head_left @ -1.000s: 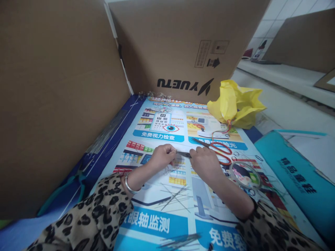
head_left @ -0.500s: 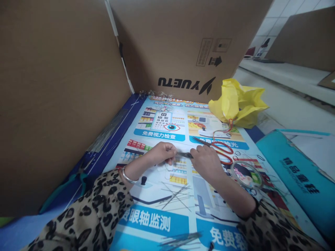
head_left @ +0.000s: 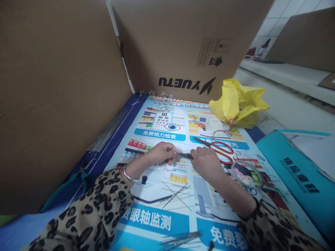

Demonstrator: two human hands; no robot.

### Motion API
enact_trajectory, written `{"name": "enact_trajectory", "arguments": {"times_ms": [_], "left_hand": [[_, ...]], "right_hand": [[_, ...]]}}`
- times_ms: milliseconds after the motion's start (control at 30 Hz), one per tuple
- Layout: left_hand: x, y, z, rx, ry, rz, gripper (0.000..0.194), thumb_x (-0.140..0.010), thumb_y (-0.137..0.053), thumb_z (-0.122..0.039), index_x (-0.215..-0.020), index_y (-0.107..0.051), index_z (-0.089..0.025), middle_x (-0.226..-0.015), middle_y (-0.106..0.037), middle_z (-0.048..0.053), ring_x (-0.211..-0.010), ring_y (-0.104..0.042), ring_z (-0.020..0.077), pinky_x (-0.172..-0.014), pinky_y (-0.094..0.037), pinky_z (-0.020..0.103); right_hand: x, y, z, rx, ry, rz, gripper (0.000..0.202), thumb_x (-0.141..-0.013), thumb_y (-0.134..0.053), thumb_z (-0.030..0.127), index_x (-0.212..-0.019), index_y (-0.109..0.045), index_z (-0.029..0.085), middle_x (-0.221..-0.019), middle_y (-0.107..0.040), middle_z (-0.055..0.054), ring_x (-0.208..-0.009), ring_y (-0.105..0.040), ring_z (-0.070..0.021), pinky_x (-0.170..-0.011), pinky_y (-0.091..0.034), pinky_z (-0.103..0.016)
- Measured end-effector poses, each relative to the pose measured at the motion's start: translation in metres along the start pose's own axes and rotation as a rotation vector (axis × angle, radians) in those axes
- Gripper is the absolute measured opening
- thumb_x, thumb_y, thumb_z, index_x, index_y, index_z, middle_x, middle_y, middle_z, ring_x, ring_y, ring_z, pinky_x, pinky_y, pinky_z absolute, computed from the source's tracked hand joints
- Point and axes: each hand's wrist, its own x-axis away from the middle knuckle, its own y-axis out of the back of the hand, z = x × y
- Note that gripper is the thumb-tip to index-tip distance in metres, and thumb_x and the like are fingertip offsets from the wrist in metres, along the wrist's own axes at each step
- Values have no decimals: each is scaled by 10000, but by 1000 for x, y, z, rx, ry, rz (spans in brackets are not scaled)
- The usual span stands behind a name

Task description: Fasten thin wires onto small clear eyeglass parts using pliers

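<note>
Above the printed poster sheet [head_left: 146, 167], my left hand [head_left: 164, 153] is pinched round thin wire, whose bent end hangs below the fingers. My right hand [head_left: 206, 162] is closed round a dark tool, apparently pliers [head_left: 185, 156], whose narrow jaws point left and meet the wire at my left fingertips. Orange-handled scissors [head_left: 222, 151] lie just beyond my right hand. Loose thin wires [head_left: 176, 195] are scattered below the hands, and a bundle of them [head_left: 180, 241] lies at the near edge.
Cardboard walls [head_left: 167, 42] stand at the left and back. Teal pliers [head_left: 70, 184] and more wires [head_left: 107, 134] lie at left. To the right are a yellow paper bundle [head_left: 235, 104], a clear tape roll [head_left: 260, 177] and a teal box [head_left: 295, 174].
</note>
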Motion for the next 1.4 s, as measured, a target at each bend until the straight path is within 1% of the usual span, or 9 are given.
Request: {"name": "enact_trajectory", "arguments": {"times_ms": [100, 300, 400, 500, 667, 867, 1033, 1233, 1400], "left_hand": [[-1, 0, 2, -17, -18, 6, 159, -739, -532, -286, -754, -564, -131, -559, -574, -15, -409, -531, 64, -392, -363, 156], [-1, 1, 0, 14, -21, 23, 143, -732, -546, -267, -740, -558, -125, -544, -573, -16, -399, -523, 59, -400, -383, 156], [1, 1, -3, 20, -2, 40, 139, -722, -564, -260, -736, -562, -121, -549, -581, -12, -408, -532, 60, -396, -376, 148], [2, 2, -5, 46, 6, 64, 148, -716, -580, -267, -738, -567, -121, -558, -584, -13, -410, -532, 60, -409, -395, 157], [2, 4, -5, 58, 5, 106, 210, -712, -609, -320, -733, -567, -116, -557, -573, -11, -415, -529, 62, -419, -403, 166], [3, 7, -4, 31, 20, 152, 260, -700, -626, -372, -754, -578, -123, -573, -588, -9, -421, -536, 62, -408, -378, 157], [5, 8, -6, 59, 31, 186, 236, -693, -629, -345, -764, -583, -124, -556, -596, -12, -391, -520, 60, -410, -399, 166], [5, 7, -7, 74, 30, 187, 196, -682, -630, -295, -749, -576, -119, -540, -590, -13, -382, -520, 64, -397, -386, 163], [4, 6, -8, 140, 13, 126, 245, -693, -643, -337, -755, -585, -106, -567, -584, -7, -418, -535, 60, -430, -413, 170]], "right_hand": [[0, 1, 1, -3, -7, 26, 147, -788, -453, 210, -804, -592, 167, -785, -609, -81, -757, -524, -194, -640, -239, -316], [0, 0, 0, -16, -8, 19, 152, -785, -457, 229, -778, -593, 163, -756, -610, -75, -724, -523, -180, -628, -235, -302], [1, -2, 0, -32, -3, 2, 152, -785, -460, 232, -770, -593, 161, -756, -607, -73, -736, -517, -177, -640, -235, -303], [0, -4, -1, -35, 12, -23, 156, -790, -463, 247, -765, -591, 161, -756, -601, -70, -750, -510, -180, -652, -234, -306], [-1, -6, -2, -32, 29, -79, 144, -785, -472, 256, -767, -587, 172, -764, -593, -60, -769, -495, -184, -667, -226, -309], [-1, -5, -3, -45, 69, -99, 137, -774, -481, 249, -759, -592, 170, -760, -585, -62, -775, -476, -181, -678, -218, -308], [-1, -6, -3, -52, 91, -106, 134, -771, -479, 238, -748, -590, 166, -748, -582, -62, -768, -477, -183, -672, -217, -310], [-1, -6, -1, -59, 88, -77, 155, -788, -465, 255, -752, -588, 168, -731, -587, -55, -732, -496, -172, -641, -215, -303], [-2, -8, 0, -115, -9, -16, 165, -793, -459, 272, -727, -582, 184, -712, -594, -27, -684, -507, -142, -592, -211, -280]]}}
